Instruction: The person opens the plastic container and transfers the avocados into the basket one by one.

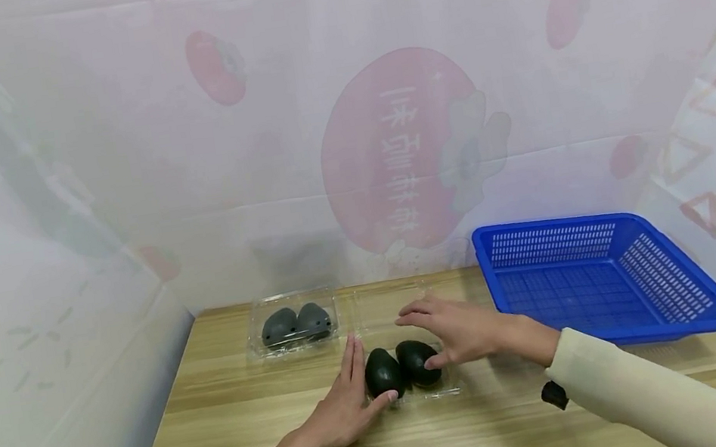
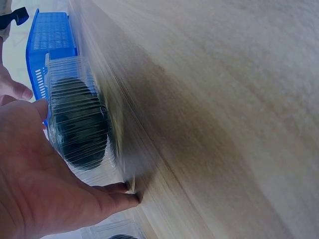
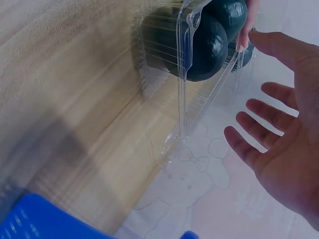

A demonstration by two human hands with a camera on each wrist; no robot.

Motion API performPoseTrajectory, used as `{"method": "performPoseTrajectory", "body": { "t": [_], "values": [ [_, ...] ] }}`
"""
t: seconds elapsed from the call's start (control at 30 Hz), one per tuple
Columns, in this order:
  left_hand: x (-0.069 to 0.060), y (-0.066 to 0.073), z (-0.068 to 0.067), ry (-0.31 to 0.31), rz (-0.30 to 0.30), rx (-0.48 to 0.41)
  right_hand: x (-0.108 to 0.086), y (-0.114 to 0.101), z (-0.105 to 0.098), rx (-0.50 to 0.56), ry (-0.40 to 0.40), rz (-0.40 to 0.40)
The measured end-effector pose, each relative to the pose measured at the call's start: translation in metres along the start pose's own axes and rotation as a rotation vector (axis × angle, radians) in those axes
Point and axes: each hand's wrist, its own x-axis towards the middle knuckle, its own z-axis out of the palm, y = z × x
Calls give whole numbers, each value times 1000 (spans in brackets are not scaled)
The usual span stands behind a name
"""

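Two dark green avocados, the left one (image 1: 383,374) and the right one (image 1: 416,363), lie side by side in a clear plastic clamshell box (image 1: 449,392). Its transparent lid (image 1: 376,306) is folded back behind them. My left hand (image 1: 338,412) rests along the box's left side, fingers straight and thumb over the near rim. In the left wrist view its fingertips reach the tabletop beside the ribbed wall. Above the right avocado hovers my right hand (image 1: 465,328), fingers spread and holding nothing. The right wrist view shows that palm (image 3: 294,149) apart from the box.
A closed clear box (image 1: 293,323) with two avocados stands at the back left of the wooden table (image 1: 242,423). At the right is a blue plastic basket (image 1: 566,289). A printed white sheet (image 1: 252,154) encloses the back and sides.
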Motion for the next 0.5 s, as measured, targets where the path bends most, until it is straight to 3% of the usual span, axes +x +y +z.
{"method": "performPoseTrajectory", "body": {
  "t": [0.5],
  "values": [
    [2,-3,1,-4,-6,-10,6,-5,1,-106,-150,-79]
  ]
}}
